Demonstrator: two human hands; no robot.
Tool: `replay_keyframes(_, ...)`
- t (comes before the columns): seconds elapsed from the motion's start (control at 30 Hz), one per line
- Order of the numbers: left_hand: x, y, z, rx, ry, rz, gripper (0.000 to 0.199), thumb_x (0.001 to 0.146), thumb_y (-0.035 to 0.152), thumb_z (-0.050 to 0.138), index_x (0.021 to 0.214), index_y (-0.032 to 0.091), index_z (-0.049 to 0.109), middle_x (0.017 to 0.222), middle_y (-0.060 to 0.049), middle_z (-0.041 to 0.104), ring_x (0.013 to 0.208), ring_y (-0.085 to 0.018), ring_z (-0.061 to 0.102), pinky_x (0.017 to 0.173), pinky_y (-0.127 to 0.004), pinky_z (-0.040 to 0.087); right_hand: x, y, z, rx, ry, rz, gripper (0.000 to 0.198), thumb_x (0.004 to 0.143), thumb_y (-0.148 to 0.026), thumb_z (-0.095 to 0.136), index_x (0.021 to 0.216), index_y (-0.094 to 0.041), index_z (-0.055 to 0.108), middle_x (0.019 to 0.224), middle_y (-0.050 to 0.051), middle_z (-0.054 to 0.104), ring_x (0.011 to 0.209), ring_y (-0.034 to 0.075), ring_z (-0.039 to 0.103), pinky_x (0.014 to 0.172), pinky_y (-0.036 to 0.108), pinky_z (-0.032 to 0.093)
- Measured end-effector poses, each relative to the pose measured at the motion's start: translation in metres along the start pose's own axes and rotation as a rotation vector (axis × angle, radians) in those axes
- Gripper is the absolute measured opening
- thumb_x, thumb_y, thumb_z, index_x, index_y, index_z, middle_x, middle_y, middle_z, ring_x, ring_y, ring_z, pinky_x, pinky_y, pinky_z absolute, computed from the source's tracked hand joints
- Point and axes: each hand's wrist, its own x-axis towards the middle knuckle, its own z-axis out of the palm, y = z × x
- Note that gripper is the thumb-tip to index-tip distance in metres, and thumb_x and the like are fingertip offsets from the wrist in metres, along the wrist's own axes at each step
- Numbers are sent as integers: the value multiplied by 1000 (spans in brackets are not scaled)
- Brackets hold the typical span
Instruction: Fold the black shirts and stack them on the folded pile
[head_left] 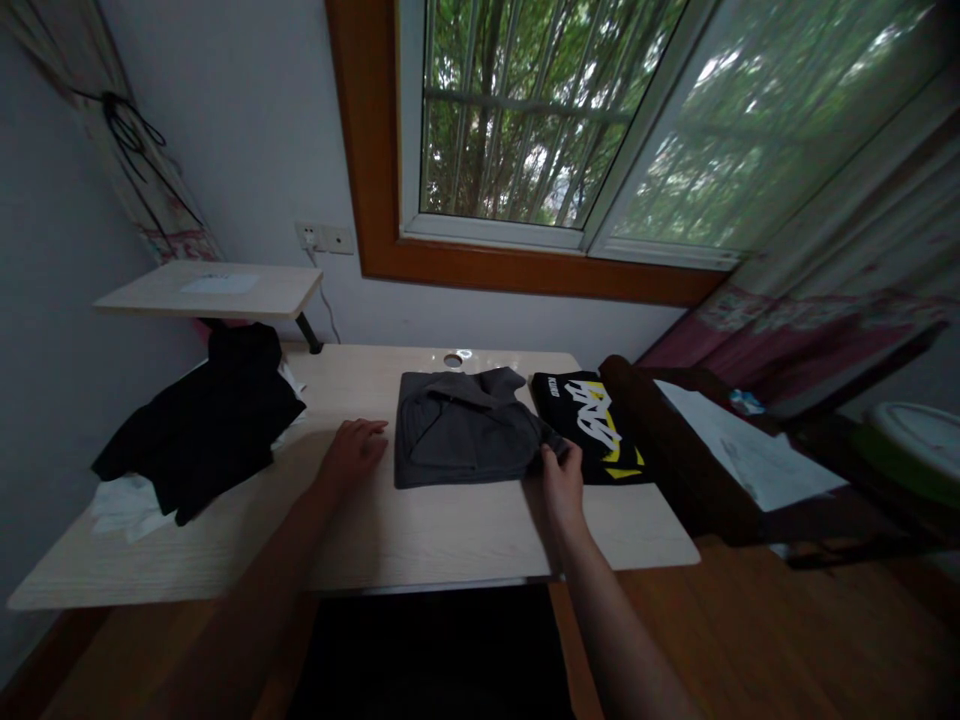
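Note:
A dark grey garment (472, 440), partly folded into a rough rectangle, lies on the pale wooden desk (427, 540). Its top layer is rumpled, and its exact kind is hard to tell. My right hand (564, 480) pinches the garment's right end between thumb and fingers. Just left of the garment, my left hand (354, 452) hovers over or rests on the desk, fingers loosely stretched out and holding nothing. Beyond my right hand lies a folded black T-shirt (589, 425) with white and yellow print.
Black clothing (202, 420) is heaped over white cloth (131, 505) on the desk's left side, below a small raised shelf (210, 290). A brown sofa or chair arm (660, 440) borders the right edge, with papers (750, 450) on it. A window (540, 120) is behind.

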Motion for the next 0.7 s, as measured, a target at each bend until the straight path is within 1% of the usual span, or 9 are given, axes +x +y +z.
replay_keyframes(0.07, 3, 18, 13, -43, 9, -62, 46, 94, 43, 57, 135, 23, 55, 112, -7, 68, 105, -24, 60, 97, -42, 48, -2, 0, 0, -46, 2, -11, 45, 85, -55, 55, 114, -20, 55, 111, 11, 66, 104, 27, 60, 93, 39, 43)
replay_keyframes(0.13, 7, 37, 27, -36, 13, -98, 58, 90, 48, 63, 140, 22, 50, 111, -8, 68, 102, -25, 60, 97, -42, 48, -4, 0, -2, -88, -5, -22, 43, 85, -57, 53, 108, -20, 56, 107, 12, 68, 99, 27, 60, 89, 38, 44)
replay_keyframes(0.23, 12, 63, 43, -3, 12, -133, 72, 83, 50, 72, 144, 19, 47, 124, -13, 65, 108, -28, 60, 100, -45, 47, -4, 0, -7, -124, -35, -47, 41, 85, -58, 52, 101, -20, 56, 99, 10, 68, 93, 26, 60, 84, 37, 44)
replay_keyframes(0.3, 14, 76, 48, -2, -40, -185, 68, 80, 43, 75, 140, 20, 52, 124, -13, 66, 109, -29, 61, 99, -44, 48, -3, -1, -10, -153, -62, -63, 39, 84, -57, 52, 99, -20, 56, 94, 8, 67, 89, 26, 60, 81, 35, 43)
replay_keyframes(0.37, 14, 80, 49, -25, -106, -231, 49, 82, 34, 71, 129, 22, 61, 116, -11, 70, 106, -28, 63, 97, -43, 49, -2, -1, -14, -193, -92, -70, 36, 84, -54, 52, 98, -21, 56, 89, 5, 66, 85, 25, 60, 78, 34, 43)
replay_keyframes(0.43, 13, 77, 45, -78, -116, -255, 32, 84, 26, 64, 116, 23, 68, 111, -9, 71, 104, -26, 65, 96, -41, 50, 0, -2, -18, -221, -122, -70, 32, 83, -50, 53, 95, -21, 56, 83, 3, 64, 79, 23, 59, 74, 32, 42)
replay_keyframes(0.53, 11, 57, 27, -137, 28, -299, 28, 82, 22, 57, 108, 21, 69, 110, -8, 70, 105, -24, 65, 98, -39, 49, 1, -5, -27, -237, -186, -53, 26, 81, -46, 54, 91, -22, 56, 76, -1, 62, 73, 21, 58, 70, 30, 41)
replay_keyframes(0.63, 6, 23, -7, -93, 205, -418, 27, 81, 26, 54, 103, 20, 69, 106, -8, 68, 104, -25, 64, 100, -42, 48, 4, -9, -37, -303, -252, -25, 22, 81, -44, 54, 87, -23, 56, 71, -2, 60, 69, 21, 58, 66, 29, 41)
replay_keyframes(0.7, 1, -3, -35, -49, 271, -510, 26, 81, 30, 53, 99, 20, 69, 106, -7, 68, 105, -26, 63, 102, -43, 47, 6, -13, -44, -383, -255, -23, 21, 81, -44, 54, 87, -23, 56, 69, -2, 60, 68, 22, 59, 65, 30, 41)
